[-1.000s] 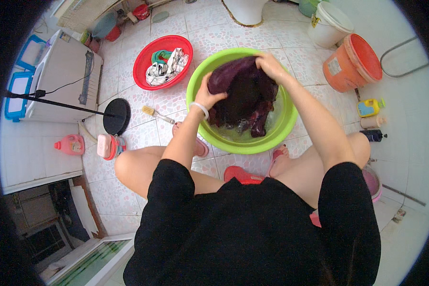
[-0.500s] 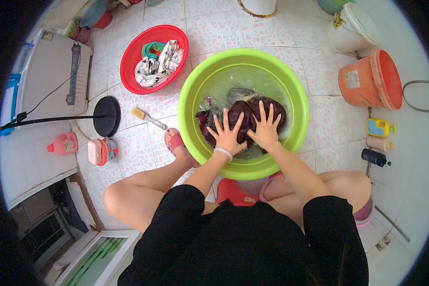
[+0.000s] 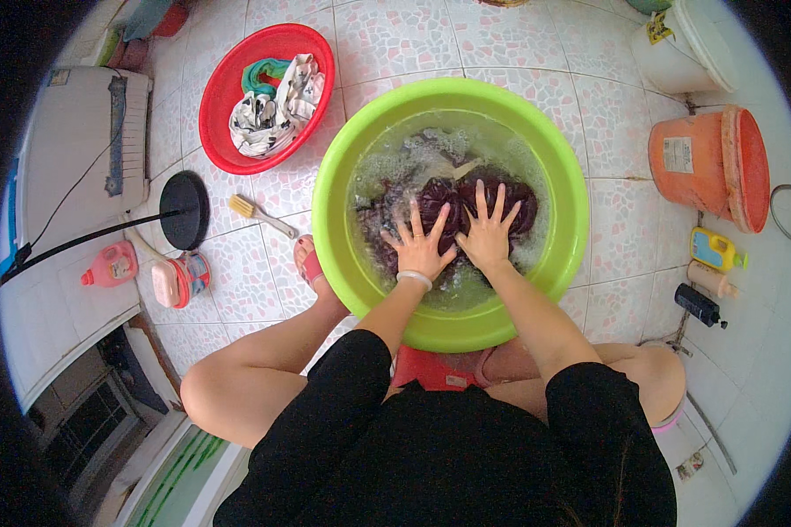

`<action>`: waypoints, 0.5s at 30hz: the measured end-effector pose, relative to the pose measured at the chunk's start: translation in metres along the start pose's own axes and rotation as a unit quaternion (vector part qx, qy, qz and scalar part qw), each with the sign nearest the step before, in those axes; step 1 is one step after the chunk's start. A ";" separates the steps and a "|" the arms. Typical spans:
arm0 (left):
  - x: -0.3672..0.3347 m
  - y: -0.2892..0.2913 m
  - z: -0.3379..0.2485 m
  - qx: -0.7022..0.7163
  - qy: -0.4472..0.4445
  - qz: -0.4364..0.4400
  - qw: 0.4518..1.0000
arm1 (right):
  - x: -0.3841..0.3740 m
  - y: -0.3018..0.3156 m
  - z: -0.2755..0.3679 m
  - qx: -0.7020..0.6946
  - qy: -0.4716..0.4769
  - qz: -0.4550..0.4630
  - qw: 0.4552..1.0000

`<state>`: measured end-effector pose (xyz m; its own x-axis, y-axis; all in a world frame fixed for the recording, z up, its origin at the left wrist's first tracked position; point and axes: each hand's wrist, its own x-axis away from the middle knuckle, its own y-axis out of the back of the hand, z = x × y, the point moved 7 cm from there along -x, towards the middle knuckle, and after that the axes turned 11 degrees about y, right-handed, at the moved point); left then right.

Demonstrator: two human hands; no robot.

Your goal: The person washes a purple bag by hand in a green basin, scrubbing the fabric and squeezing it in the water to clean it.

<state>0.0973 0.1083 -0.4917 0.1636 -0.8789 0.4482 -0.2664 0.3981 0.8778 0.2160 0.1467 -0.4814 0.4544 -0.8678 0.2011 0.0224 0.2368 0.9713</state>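
Observation:
A large lime-green basin on the tiled floor holds sudsy water and a dark maroon garment, partly under the surface. Fingers spread, my left hand lies flat against the left part of the cloth, with a pale bracelet at its wrist. My right hand presses on the bulging cloth beside it, its fingers also stretched apart. Both palms face down and neither hand grips the fabric. Foam hides much of the garment's edges.
Back left stands a red basin with white patterned and green cloth. A scrub brush lies near my foot. An orange bucket, a white bucket and several bottles line the right wall. A black round stand base is at left.
The water has become foamier, and the garment has shifted and sunk lower under my hands. Both hands stay flat and spread on it. The whole view has tilted slightly.

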 end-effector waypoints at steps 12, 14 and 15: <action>-0.075 -0.015 -0.018 -0.007 -0.024 0.026 0.999 | -0.056 -0.024 -0.039 -0.066 -0.026 0.057 0.996; -0.091 -0.016 -0.020 0.046 0.009 0.160 0.986 | -0.068 -0.029 -0.044 -0.004 -0.035 0.130 0.991; -0.100 -0.021 -0.018 0.045 0.010 0.162 0.986 | -0.073 -0.038 -0.047 -0.005 -0.035 0.132 0.991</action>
<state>0.1038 0.1929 -0.5522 0.0736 -0.7042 0.7062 -0.3915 0.6309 0.6699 0.2239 0.2219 -0.5393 0.3820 -0.8035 0.4566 -0.0800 0.4634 0.8825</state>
